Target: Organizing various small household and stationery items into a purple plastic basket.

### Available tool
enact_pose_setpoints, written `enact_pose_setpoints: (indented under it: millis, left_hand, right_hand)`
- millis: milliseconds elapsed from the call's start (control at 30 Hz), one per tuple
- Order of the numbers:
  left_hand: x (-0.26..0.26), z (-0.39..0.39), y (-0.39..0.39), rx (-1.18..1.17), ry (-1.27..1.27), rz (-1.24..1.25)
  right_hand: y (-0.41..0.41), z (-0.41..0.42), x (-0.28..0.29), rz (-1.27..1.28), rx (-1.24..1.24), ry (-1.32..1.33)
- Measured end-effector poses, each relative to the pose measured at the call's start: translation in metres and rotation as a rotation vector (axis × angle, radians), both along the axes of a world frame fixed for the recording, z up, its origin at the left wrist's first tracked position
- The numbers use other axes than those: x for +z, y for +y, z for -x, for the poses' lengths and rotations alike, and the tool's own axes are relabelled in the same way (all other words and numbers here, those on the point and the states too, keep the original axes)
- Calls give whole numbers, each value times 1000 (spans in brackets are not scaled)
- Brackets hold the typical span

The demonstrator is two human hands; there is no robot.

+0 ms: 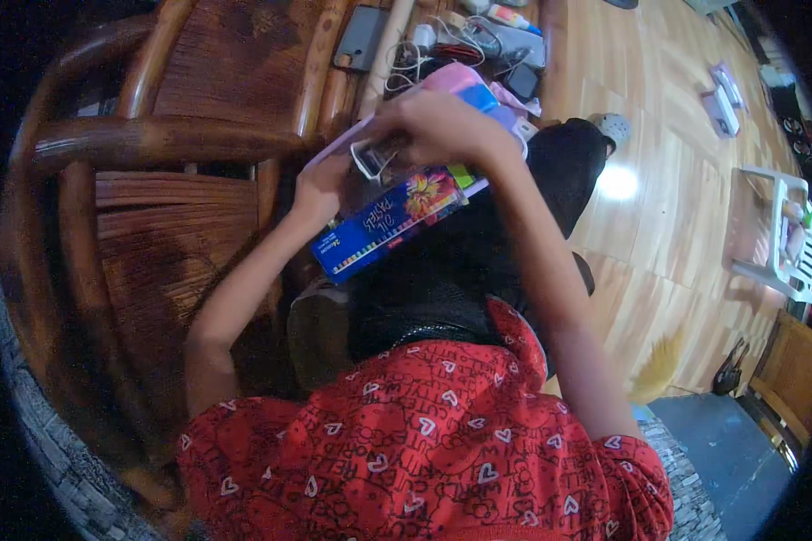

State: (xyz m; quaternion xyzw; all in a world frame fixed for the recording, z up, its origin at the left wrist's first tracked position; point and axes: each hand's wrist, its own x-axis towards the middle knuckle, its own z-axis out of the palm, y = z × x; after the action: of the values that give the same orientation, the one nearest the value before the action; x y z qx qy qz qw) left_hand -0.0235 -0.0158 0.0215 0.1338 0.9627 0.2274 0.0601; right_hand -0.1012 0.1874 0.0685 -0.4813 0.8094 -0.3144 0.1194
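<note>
A blue box of oil pastels [387, 226] with a flower picture lies tilted in a lilac container [338, 145] over my lap. My left hand [321, 189] is at the container's left side, its fingers partly hidden, so its hold cannot be told. Over the container is my right hand [440, 128], its fingers bent down at a small clear, pale-edged item [371, 162]; whether they grip it is hidden. Pink and blue items [479, 98] show beyond the right hand, and something bright green [461, 176] sticks out beside the pastel box.
A wooden bench [176, 142] with thick rails stands at the left. Ahead are a phone [361, 38], white cables [416, 57], a glue bottle [514, 18] and a dark small device [522, 81]. A white plastic stool or rack [778, 237] stands on the wooden floor at the right.
</note>
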Motion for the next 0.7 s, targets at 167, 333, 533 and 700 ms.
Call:
enact_pose_setpoints:
  millis: [167, 333, 533, 700]
  left_hand:
    - [0, -3, -3, -10, 101, 29]
    - [-8, 2, -13, -49, -8, 367]
    - [6, 14, -29, -195, -44, 329]
    - [32, 21, -29, -64, 18, 200]
  right_hand:
    - [-35, -12, -63, -224, -35, -157]
    - [-43, -15, -90, 66, 94, -226]
    - [-83, -22, -107, -248, 304, -171]
    - [-96, -7, -93, -378, 368, -184]
